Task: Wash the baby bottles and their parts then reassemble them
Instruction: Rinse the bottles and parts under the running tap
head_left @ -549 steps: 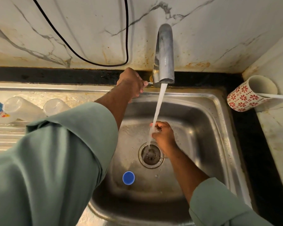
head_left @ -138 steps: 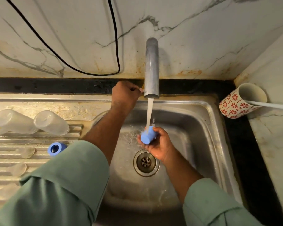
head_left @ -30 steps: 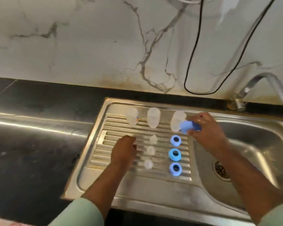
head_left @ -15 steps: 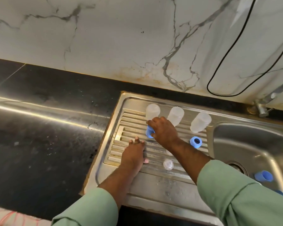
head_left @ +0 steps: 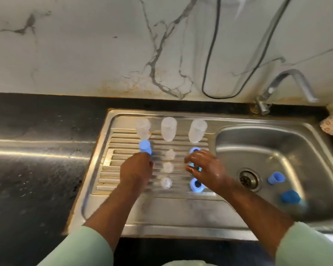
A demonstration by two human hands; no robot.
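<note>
The fingers (head_left: 189,160) of the right hand (head_left: 208,169) curl loosely over the middle blue ring (head_left: 195,168) on the ribbed draining board (head_left: 181,204), seemingly pinching it, though blur hides the exact contact; the left hand (head_left: 136,169) hangs with fingers bent downward just below a blue cap (head_left: 145,146), and I cannot tell whether they touch it or hold anything. To do this step well, I judge, each wet part should be set down squarely in its row, apart from its neighbours, so nothing rolls along the ribs. Around the hands lie two more blue rings, one above (head_left: 195,150) and one below (head_left: 196,186), and a column of three clear teats (head_left: 166,182) between the hands. Beyond them three clear bottles (head_left: 168,129) lie on their sides at the back, apparently empty. The sink basin (head_left: 267,143) to the right holds two blue caps (head_left: 276,177) near the drain (head_left: 248,178), probably awaiting rinsing. The tap (head_left: 288,81) shows no running water.
</note>
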